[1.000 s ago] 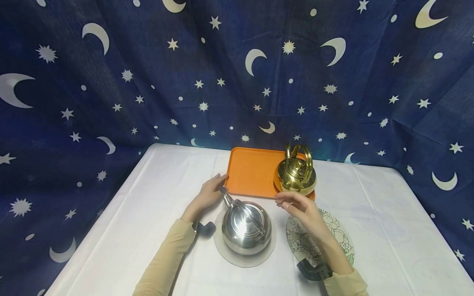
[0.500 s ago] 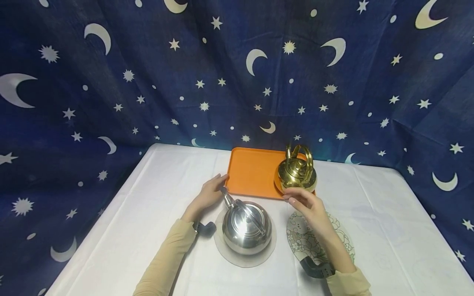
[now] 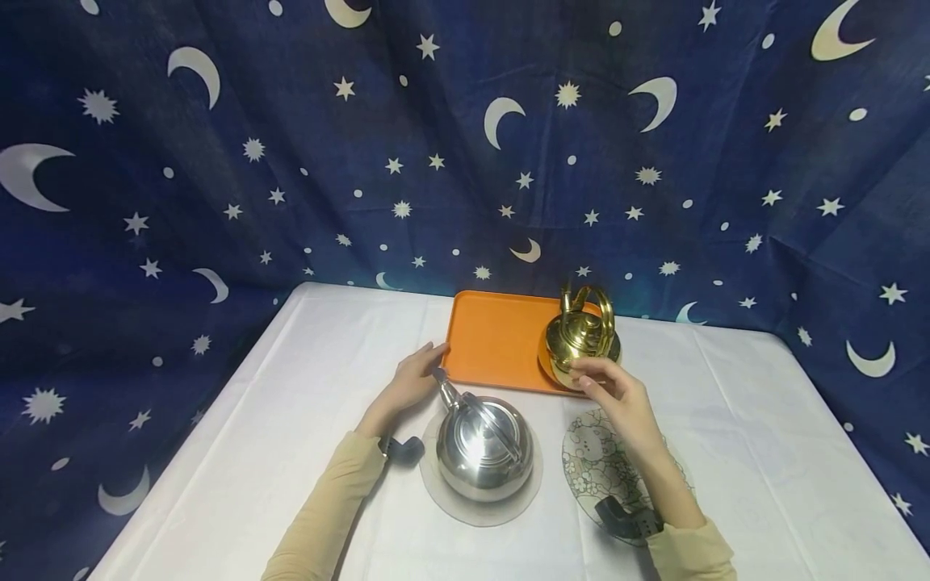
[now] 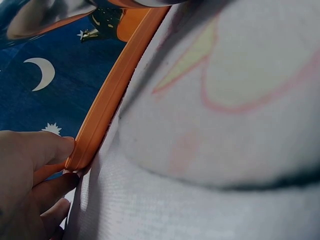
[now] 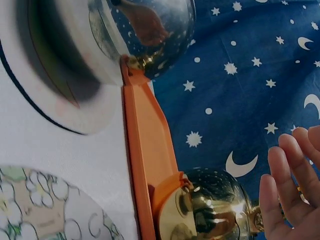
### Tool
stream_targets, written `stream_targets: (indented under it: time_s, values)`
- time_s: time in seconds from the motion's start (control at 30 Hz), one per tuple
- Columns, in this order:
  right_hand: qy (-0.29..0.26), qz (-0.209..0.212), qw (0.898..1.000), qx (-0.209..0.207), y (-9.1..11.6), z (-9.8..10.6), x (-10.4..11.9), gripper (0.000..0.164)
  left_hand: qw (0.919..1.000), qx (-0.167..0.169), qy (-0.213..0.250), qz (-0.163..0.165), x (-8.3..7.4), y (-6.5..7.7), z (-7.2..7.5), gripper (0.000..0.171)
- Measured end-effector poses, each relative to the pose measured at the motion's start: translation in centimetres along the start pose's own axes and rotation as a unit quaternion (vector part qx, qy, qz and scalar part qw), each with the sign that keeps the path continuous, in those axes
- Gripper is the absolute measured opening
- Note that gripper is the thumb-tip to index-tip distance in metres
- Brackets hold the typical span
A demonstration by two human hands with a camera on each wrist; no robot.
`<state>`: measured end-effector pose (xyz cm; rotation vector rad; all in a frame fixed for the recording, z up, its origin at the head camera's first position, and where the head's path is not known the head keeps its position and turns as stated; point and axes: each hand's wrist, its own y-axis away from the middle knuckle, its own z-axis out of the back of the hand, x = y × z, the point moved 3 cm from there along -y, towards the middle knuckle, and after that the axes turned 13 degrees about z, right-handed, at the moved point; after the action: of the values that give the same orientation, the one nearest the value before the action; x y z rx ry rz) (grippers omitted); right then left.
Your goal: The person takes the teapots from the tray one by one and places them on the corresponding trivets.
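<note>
Tray (image 3: 494,339) | edge pinched by left fingers (image 4: 52,147) | gold kettle (image 3: 581,328) just beside uncurled right fingers (image 5: 285,167)

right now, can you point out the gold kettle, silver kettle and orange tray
Gold kettle (image 3: 569,343): head view, on its rounded body.
Silver kettle (image 3: 475,476): head view, on its rounded body.
Orange tray (image 3: 494,339): head view, on its bare floor.

**Night-sky drape around a white bench**

Ahead of you, a deep-blue drape (image 3: 436,105) fills the view behind the bench (image 3: 734,444) and falls past its left and right sides. You see pale crescents, stars and dots printed on it, soft creases, and teal patches low down. White cloth (image 3: 349,347) covers the bench, marked by long fold lines and rounded at its far corners. The light reaching you looks soft.
</note>
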<state>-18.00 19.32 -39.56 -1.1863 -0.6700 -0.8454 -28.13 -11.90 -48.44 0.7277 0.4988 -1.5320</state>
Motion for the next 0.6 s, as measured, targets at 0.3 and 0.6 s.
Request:
stream_targets:
  time_s: [0.3, 0.6]
  values:
    - [0.017, 0.003, 1.0, -0.022, -0.6, 1.1, 0.4, 0.026, 1.0, 0.001, 0.002, -0.001, 0.1, 0.0, -0.1, 0.05]
    - [0.055, 0.004, 0.998, -0.038, -1.1, 2.1, 0.8, 0.026, 1.0, 0.004, 0.0, 0.0, 0.0, 0.0, 0.0, 0.05]
